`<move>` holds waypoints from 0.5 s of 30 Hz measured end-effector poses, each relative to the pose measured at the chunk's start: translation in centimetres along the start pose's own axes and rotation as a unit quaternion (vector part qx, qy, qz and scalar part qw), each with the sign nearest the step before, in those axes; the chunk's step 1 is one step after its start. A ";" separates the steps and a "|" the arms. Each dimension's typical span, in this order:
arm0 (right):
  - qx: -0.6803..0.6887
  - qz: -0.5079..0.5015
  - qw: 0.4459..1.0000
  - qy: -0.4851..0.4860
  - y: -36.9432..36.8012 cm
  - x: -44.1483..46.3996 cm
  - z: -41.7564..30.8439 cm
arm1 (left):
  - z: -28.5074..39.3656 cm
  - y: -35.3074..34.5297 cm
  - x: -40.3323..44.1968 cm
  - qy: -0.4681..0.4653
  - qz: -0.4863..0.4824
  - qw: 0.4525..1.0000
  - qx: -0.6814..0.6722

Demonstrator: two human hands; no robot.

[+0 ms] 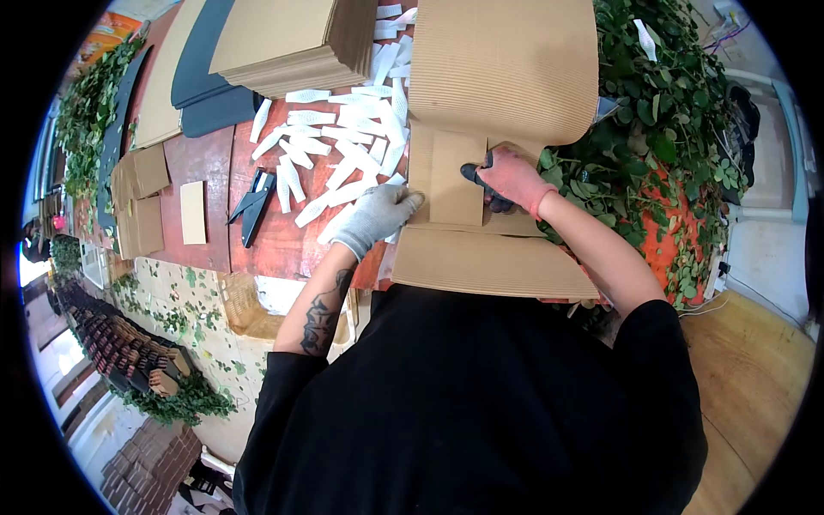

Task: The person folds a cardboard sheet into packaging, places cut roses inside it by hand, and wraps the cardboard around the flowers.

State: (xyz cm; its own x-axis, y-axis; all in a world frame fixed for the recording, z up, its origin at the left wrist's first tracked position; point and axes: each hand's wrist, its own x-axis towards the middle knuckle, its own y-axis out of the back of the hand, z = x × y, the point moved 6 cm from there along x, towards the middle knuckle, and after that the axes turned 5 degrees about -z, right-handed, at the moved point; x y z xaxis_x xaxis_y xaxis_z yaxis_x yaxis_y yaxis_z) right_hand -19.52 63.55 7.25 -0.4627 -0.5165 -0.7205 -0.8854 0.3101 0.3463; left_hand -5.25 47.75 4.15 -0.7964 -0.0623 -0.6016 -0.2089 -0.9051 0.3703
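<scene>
A sheet of corrugated cardboard (502,77) lies unfolded on the red table in front of me, its near flap (489,260) reaching my body. On its middle lies a smaller flat cardboard piece (457,163). My left hand (378,216), in a grey glove, is closed at the sheet's left edge, thumb on top; its other fingers are partly hidden. My right hand (512,180), in a red glove with dark fingers, is curled at the small piece's right edge, with a fingertip over it. White mesh sleeves (348,137) lie scattered to the left of the sheet.
A tall stack of cardboard sheets (279,43) stands at the back left beside dark sheets (219,107). A black stapler (252,208) and a small card (194,213) lie on the left. Leafy stems (652,146) are heaped at right. Below the table sits a basket (245,305).
</scene>
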 end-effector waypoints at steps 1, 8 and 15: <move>-0.019 0.000 1.000 -0.005 -0.2 0.0 0.2 | 0.1 0.0 -0.1 -0.002 0.001 1.000 0.001; -0.323 0.064 0.944 0.012 -0.3 -0.4 -0.9 | 3.3 2.4 -0.9 -0.106 0.047 0.962 0.245; -0.442 0.018 0.896 0.043 0.4 -2.4 -3.5 | 10.1 -0.3 -1.0 -0.365 0.014 0.801 0.474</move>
State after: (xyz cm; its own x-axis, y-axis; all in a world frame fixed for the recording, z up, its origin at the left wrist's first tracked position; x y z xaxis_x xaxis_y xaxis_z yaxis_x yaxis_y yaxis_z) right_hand -18.93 62.08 11.25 -0.4603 -0.5896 -0.6637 -0.5420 -0.4055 0.7361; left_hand -10.13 52.40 11.82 -0.8558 0.4989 -0.1366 -0.2463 -0.1608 0.9558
